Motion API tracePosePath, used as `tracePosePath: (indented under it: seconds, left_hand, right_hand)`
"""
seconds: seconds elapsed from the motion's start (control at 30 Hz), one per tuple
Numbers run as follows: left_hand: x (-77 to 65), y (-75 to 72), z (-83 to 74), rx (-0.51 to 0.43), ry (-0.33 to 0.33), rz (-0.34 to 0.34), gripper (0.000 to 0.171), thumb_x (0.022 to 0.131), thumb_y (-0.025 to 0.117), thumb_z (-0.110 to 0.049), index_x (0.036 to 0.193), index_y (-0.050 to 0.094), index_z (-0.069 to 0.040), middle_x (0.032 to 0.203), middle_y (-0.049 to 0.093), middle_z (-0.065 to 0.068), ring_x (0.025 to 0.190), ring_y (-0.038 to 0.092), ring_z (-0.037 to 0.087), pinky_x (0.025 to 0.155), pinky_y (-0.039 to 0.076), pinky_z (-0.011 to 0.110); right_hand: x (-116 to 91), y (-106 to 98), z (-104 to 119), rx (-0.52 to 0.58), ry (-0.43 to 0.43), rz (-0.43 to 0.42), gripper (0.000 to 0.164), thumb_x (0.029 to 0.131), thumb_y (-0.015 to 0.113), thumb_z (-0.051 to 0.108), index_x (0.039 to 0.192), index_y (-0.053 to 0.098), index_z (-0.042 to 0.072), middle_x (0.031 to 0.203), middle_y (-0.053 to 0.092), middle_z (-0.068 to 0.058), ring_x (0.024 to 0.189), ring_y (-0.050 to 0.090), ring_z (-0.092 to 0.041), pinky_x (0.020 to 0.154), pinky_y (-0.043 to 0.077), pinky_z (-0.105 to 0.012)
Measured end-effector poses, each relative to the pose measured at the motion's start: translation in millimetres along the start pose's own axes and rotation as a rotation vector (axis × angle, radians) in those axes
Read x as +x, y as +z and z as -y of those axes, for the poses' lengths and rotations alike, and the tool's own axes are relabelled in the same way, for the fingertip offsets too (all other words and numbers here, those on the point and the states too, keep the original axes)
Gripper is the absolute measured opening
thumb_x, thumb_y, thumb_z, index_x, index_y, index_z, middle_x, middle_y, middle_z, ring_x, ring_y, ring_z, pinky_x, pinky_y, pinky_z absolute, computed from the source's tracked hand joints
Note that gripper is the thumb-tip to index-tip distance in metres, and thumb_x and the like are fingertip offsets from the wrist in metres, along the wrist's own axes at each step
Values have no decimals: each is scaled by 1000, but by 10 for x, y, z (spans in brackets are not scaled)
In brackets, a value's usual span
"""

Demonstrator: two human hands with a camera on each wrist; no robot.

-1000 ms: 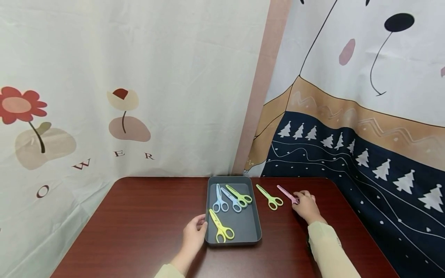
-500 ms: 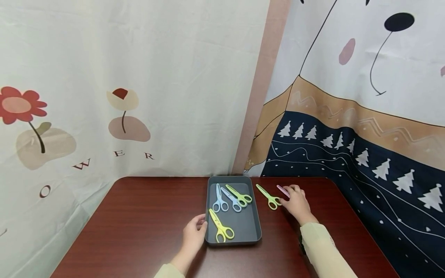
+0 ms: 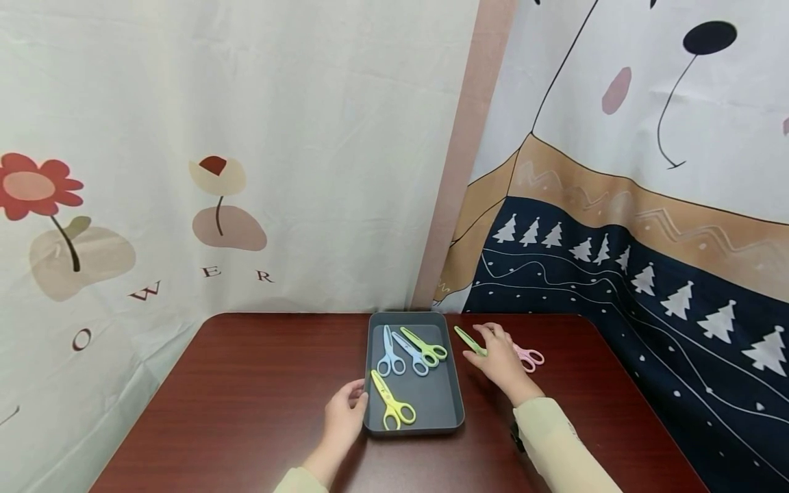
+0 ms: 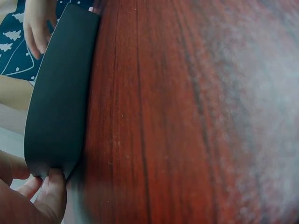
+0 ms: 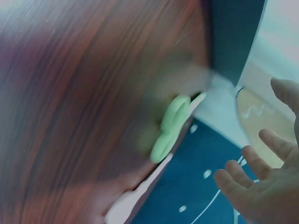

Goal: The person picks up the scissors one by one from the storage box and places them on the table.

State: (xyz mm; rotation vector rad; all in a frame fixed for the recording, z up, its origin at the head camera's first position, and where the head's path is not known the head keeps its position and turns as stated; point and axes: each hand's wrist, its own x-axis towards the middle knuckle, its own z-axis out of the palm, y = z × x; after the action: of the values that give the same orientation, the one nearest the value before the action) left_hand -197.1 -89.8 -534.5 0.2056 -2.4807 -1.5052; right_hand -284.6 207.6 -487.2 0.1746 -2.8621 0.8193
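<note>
My left hand (image 3: 344,414) grips the left wall of a dark grey tray (image 3: 440,418). In the left wrist view its fingertips (image 4: 55,176) press at the tray's edge. Inside the tray lie yellow scissors (image 3: 386,397), two pale blue pairs and a green pair (image 3: 414,339). My right hand (image 3: 502,363) hovers over other green scissors (image 3: 468,339) right of the tray, hiding their handles in the head view. The right wrist view shows its fingers spread apart, with the green handles (image 5: 173,126) beyond. Pink scissors (image 3: 530,357) lie behind the hand, partly hidden.
The scissors and tray are on a dark red-brown wooden table (image 3: 277,370) with rounded far corners. Printed curtains (image 3: 333,171) hang right behind its far edge, and navy cloth with white trees (image 3: 616,287) runs along the right side.
My right hand has moved left from the pink scissors to over the green scissors beside the tray, uncovering the pink handles. The left hand and tray have stayed put.
</note>
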Motion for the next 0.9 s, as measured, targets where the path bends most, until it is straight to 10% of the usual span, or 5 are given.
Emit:
tracePosePath:
  seconds: [0.9]
  left_hand:
    - [17,7,20,2,0,-11,24,88,61,-4,111,65,0,97,68,15,85,67,25,73,57,34]
  right_hand:
    - [-359,377,904,85,-114,167,71,78,76,35,136,48,7,138,42,-15,123,42,-33,98,44,-50]
